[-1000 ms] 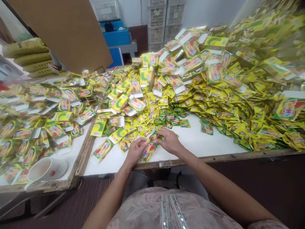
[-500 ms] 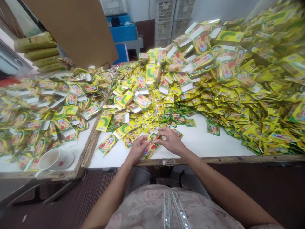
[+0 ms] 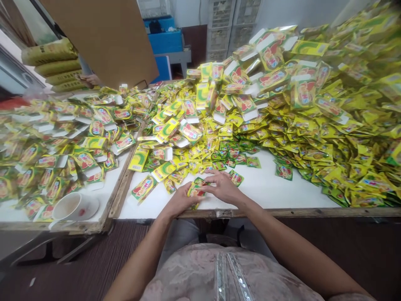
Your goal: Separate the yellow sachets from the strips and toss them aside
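Near the table's front edge, my left hand [image 3: 179, 201] is closed round the lower left side of a small green and yellow sachet [image 3: 196, 188] with red fruit printed on it. My right hand [image 3: 223, 188] meets it from the other side, thumb and fingers pinching its right edge. Under the hands a bit of another yellow-green pack [image 3: 194, 206] shows; most of it is hidden. Just beyond lie loose green sachets [image 3: 236, 177] and a pile of yellow ones. To the left of my hands, a printed carton [image 3: 144, 188] lies flat on the white tabletop.
Open-flapped cartons [image 3: 189, 131] heap up in the middle, and a tall slope of yellow sachets [image 3: 313, 146] covers the right. A wooden strip [image 3: 120, 192] divides the tables. On the left one stands a white cup [image 3: 70, 207]. Another person's hand [image 3: 90, 79] shows behind.
My left hand has turned and closed further round the sachet, which now stands higher between my hands. My right hand stays close by. The view has shifted slightly.
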Motion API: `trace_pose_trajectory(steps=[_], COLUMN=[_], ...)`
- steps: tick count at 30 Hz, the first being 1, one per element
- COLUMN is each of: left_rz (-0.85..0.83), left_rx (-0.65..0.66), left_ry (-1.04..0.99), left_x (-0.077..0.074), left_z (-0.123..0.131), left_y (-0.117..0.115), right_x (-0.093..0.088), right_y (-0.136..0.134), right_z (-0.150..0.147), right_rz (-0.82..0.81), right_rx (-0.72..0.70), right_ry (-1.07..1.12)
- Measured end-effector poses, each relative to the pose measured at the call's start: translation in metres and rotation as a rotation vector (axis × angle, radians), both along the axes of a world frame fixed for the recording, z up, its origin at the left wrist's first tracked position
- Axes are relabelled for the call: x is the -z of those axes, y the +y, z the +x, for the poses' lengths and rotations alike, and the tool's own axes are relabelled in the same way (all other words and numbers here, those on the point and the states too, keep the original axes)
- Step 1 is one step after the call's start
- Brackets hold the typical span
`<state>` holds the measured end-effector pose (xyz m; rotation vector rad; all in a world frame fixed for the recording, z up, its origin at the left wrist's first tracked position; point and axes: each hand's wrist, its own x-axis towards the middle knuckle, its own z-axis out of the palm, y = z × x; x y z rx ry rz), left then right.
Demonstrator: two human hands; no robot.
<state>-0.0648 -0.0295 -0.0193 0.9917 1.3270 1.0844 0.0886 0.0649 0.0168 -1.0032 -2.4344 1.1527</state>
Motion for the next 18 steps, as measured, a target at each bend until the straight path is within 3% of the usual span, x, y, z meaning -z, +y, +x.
trace_pose_trajectory(steps=[3,8,16,18], left_rz=[-0.034,-0.036,-0.025,-0.004], left_rx=[-0.013,-0.046,-0.045,-0.039], left_ry=[0.096,0.029,-0.025,-0.005], left_x=[0.006,0.014,0.015,0.014], left_z=[-0.001,-0.001,0.000,0.001], left_y=[0.002,0.004,0.002,0.001], right_x=[-0.003,-0.006,-0.006,-0.007], right_y=[-0.005,-0.009,-0.002,-0.001], right_z=[-0.007,-0.016,-0.024,-0.024], right_rz=[0.021,0.091,0.068,0.053], right_rx=[-0.045,0.169,-0.186,-0.214], right_ry=[-0.113,-0.007,-0.161,-0.156])
